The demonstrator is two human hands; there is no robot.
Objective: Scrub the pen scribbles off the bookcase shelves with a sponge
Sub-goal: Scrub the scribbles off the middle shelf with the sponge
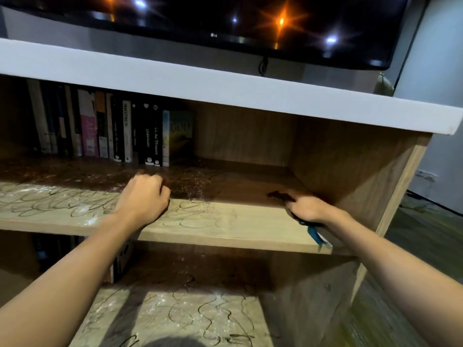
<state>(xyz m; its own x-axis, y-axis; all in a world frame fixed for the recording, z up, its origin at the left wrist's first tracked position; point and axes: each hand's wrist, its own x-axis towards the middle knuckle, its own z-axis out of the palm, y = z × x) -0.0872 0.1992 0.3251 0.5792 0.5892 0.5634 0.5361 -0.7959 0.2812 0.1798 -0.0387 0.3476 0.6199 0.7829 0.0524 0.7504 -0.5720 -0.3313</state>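
Scribbles loop in dark pen across the front strip of the upper shelf, thickest at the left and thinning toward the middle, with pale speckles of what looks like powder or foam scattered over them; a second batch covers the lower shelf below. Behind the marked strip, a row of books stands at the left rear of the upper shelf, well clear of the working edge. Moving right, the left hand rests on the upper shelf among the loops with its fingers curled under into a loose fist, holding nothing that I can see (it seems to be bracing). Past it the wood looks darker and free of ink. At the far right the right hand presses down on the shelf near the side panel, fingers wrapped round a dark scrubbing pad that I take to be the sponge, with a blue strip trailing from under the wrist. To do this step well, I judge the sponge should travel back leftward into the remaining loops with short, firm, overlapping strokes along the grain, the bracing hand shifting aside so no ink hides beneath it, and the pad kept flat.
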